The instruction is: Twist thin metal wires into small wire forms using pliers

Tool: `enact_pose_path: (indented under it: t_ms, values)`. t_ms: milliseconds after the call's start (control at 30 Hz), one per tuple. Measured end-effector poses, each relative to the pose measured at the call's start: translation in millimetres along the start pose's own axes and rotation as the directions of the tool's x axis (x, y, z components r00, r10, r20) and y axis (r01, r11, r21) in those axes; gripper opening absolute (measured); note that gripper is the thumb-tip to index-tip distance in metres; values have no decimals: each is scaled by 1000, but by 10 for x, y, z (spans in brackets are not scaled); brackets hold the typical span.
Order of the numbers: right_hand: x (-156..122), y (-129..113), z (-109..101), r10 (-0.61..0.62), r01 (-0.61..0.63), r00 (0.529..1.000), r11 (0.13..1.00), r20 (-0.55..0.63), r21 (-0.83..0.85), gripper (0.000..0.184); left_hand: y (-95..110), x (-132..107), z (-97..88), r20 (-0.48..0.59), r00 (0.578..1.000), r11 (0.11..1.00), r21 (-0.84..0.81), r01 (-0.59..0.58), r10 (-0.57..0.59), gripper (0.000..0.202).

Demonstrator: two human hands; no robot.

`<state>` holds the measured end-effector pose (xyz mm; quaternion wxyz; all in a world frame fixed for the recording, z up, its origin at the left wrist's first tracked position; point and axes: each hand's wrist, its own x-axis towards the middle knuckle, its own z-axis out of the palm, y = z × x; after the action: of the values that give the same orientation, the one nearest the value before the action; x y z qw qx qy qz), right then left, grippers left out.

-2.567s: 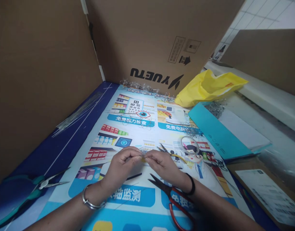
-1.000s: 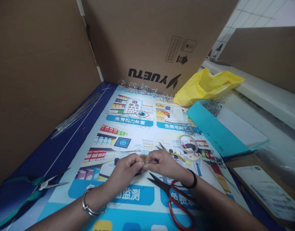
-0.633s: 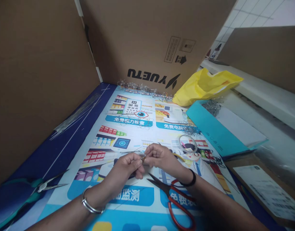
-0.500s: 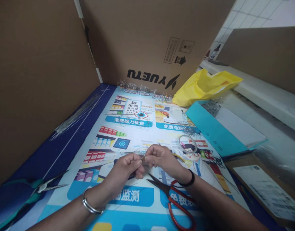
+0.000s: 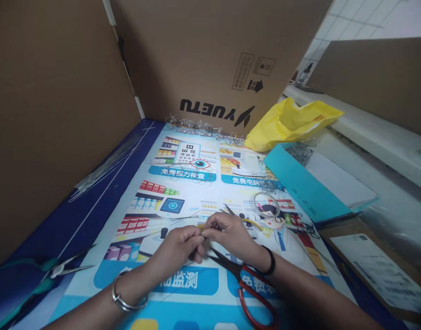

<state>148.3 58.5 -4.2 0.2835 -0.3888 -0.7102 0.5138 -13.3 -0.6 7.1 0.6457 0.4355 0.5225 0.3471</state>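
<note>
In the head view, my left hand (image 5: 183, 245) and my right hand (image 5: 227, 233) meet over the printed poster sheet. Both are closed, thumbs and fingertips pinched together at a thin wire piece (image 5: 214, 225) mostly hidden by the fingers. Thin wires (image 5: 186, 217) lie just beyond my left hand. Close below my right hand are scissors (image 5: 240, 275) with red handles, blades apart. A tool with a yellow handle (image 5: 254, 223) lies partly hidden behind my right hand. Green-handled pliers (image 5: 54, 270) rest at the left with their jaws apart.
Cardboard walls (image 5: 196, 55) stand behind and left. A bundle of straight wires (image 5: 103, 169) lies at left; tangled wire pieces (image 5: 196, 124) line the back. At right are a clear ring-shaped roll (image 5: 255, 204), a turquoise box (image 5: 299, 183), a yellow bag (image 5: 286, 121) and a labelled parcel (image 5: 378, 270).
My hands stay pinched together, with the right fingers slightly lower and more curled. The whole view has shifted slightly. The tools lie where they were.
</note>
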Motion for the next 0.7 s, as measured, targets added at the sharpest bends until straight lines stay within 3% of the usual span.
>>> enact_pose_path:
  t_ms: [67,167,267,367,433,500,567,700]
  values:
    - [4,13,-6,37,-50,997,978,68,201,18,11,-18,7,49,999,995,-99,19,-14,27]
    - [4,1,-35,63,-175,965,881,256,441,40,-7,-39,38,114,992,959,-272,83,-53,25]
    - [-7,-38,-59,42,-202,936,878,351,435,29,-54,-41,71,155,984,929,-345,138,-88,26]
    - [-17,-56,-56,15,-115,960,932,280,344,31,-112,-15,74,185,978,931,-331,154,-96,29]
    - [-18,-50,-44,-8,-42,980,969,201,244,32,-143,12,53,160,985,971,-215,104,-70,32]
    - [-15,-37,-33,-56,40,991,991,120,127,32,-161,34,21,107,994,1000,12,18,-19,35]
    - [-8,-25,-25,-121,119,991,992,62,40,32,-166,44,-14,37,998,974,219,-66,59,33]
    - [3,-22,-24,-236,235,971,972,38,15,37,-158,38,-63,-37,984,924,354,-149,173,28]
